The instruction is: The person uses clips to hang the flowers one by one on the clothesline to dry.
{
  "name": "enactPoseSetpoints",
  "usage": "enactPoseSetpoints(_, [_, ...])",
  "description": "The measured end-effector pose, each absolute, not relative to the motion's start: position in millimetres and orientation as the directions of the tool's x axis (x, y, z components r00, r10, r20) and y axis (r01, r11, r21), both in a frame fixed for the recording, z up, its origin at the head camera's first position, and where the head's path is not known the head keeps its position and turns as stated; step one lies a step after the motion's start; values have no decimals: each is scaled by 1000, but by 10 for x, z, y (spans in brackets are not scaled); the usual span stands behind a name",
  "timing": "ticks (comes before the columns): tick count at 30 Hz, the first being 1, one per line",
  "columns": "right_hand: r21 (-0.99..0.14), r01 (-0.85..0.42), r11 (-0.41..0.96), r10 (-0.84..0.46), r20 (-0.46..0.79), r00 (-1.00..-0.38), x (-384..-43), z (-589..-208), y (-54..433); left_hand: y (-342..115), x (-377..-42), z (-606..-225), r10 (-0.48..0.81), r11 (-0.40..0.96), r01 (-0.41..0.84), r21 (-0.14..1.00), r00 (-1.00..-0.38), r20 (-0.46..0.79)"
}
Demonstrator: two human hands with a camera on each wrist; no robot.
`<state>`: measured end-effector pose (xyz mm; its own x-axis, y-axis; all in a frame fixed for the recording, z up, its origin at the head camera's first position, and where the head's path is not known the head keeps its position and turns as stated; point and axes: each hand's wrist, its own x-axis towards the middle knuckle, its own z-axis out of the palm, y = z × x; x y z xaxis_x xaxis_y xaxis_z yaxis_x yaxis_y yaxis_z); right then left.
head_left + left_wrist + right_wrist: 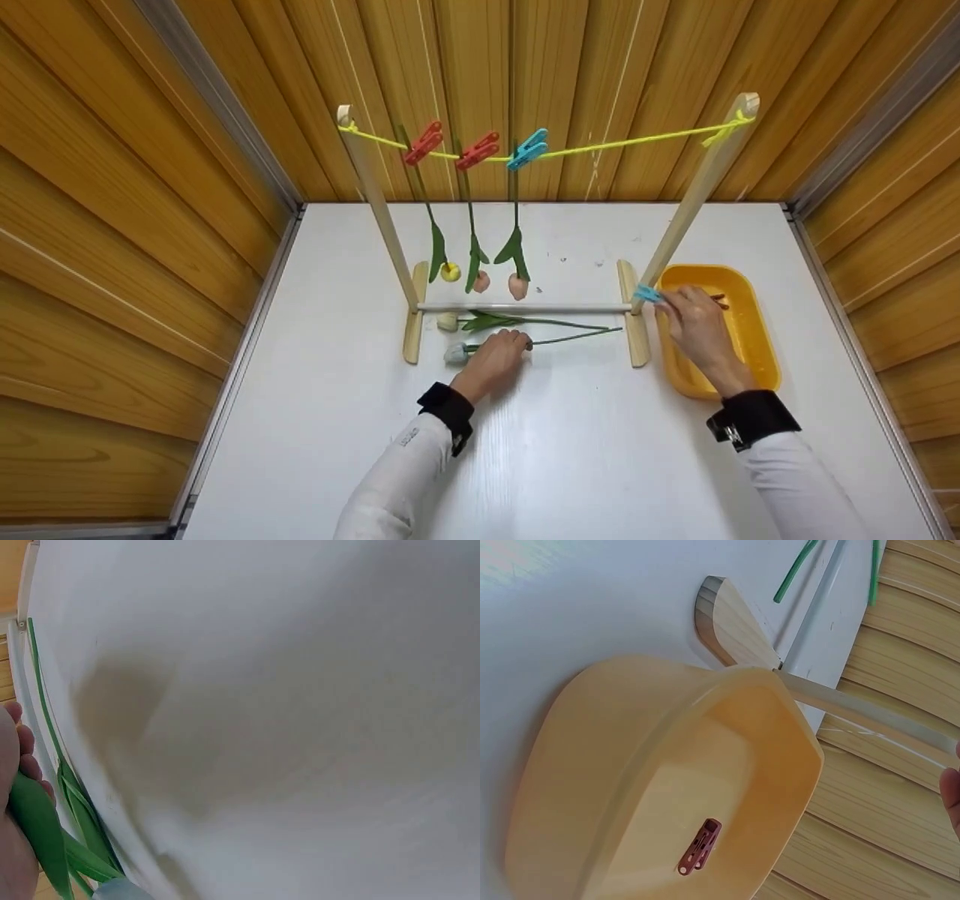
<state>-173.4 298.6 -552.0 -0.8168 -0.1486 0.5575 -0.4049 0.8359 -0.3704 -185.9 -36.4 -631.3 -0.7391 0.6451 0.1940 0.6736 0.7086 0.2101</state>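
Gripping left hand [493, 364]: curled round the thin green stem of the pale-blue, cup-headed tulip [456, 354], on the white tabletop [540, 457] just in front of the pale wooden rack [697, 195]; best done lightly, to spare the leaves.
Neighbouring stem: cream, bud-headed tulip [448, 322], lying between the blue bloom and the rack's white crossbar [555, 308]; close enough to snag, so likely wise to lift straight up.
Pinching right hand [699, 330]: holding the small light-blue plastic clothespin [648, 293], near the foot of the rack's right post; better squeezed only at the handle ends.
Bright-yellow knotted cord [637, 141]: strung across the rack's top, bearing three hanging tulips [517, 286] in red and blue clothespins [478, 151]; probably worth matching, stem end uppermost.
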Motion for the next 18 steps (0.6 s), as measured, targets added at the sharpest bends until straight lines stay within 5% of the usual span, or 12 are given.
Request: enactPoseSetpoints(18, [-363, -398, 842, -123, 590, -798, -1746, -5505, 2986, -326, -1825, -6023, 542, 683, 592, 428, -804, 247])
